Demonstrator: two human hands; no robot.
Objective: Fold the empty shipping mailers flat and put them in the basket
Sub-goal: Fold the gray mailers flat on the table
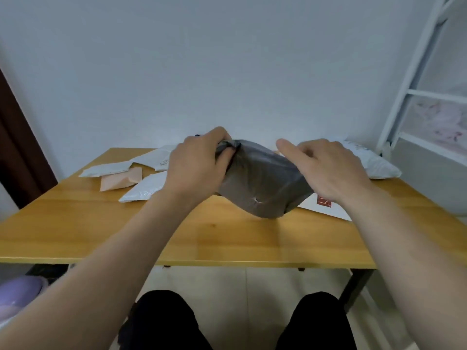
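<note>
The near half of the table (177, 238) is open wood from side to side, and a hand can pass there freely. Further back the way is crowded: white mailers (151, 160) and a pink mailer (118, 179) overlap at the back left. The grey mailer (260, 183), gripped between the left hand (194, 162) and right hand (328, 168), fills the middle, with a red-marked mailer (326, 205) under it and a puffy mailer (374, 162) behind at the right. The wall (227, 72) closes the far side, and a white rack (409, 97) stands just beside the table's back right corner.
</note>
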